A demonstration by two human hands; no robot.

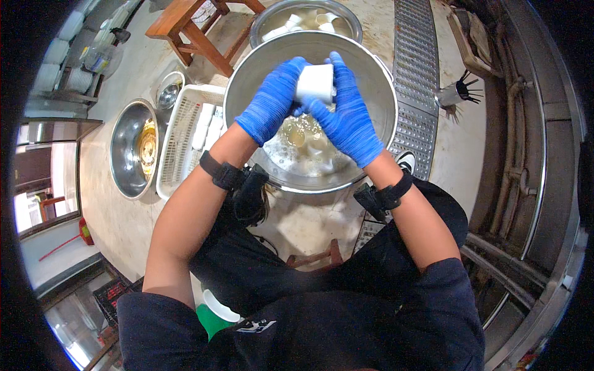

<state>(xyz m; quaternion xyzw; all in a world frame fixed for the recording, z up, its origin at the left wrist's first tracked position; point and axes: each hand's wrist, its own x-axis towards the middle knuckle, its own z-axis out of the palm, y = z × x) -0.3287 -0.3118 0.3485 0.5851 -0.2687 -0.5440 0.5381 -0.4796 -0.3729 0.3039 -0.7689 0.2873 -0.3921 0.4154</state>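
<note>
A white cup (315,82) is held up over a large metal pot (238,80) between my two blue-gloved hands. My left hand (275,96) closes on the cup's left side. From the right, my right hand (345,114) grips it, thumb across its lower front and fingers along its side. Below my hands, sudsy water (303,151) fills the pot's bottom, with pale shapes under the foam that I cannot make out clearly. Part of the cup is covered by my fingers.
Behind the pot, a metal basin (354,23) holds several white cups in cloudy water. To the left are a white plastic basket (170,154) with white pieces inside and a shiny metal bowl (124,161). A wooden stool (192,31) stands far left; a metal drain grate (416,74) runs along the right.
</note>
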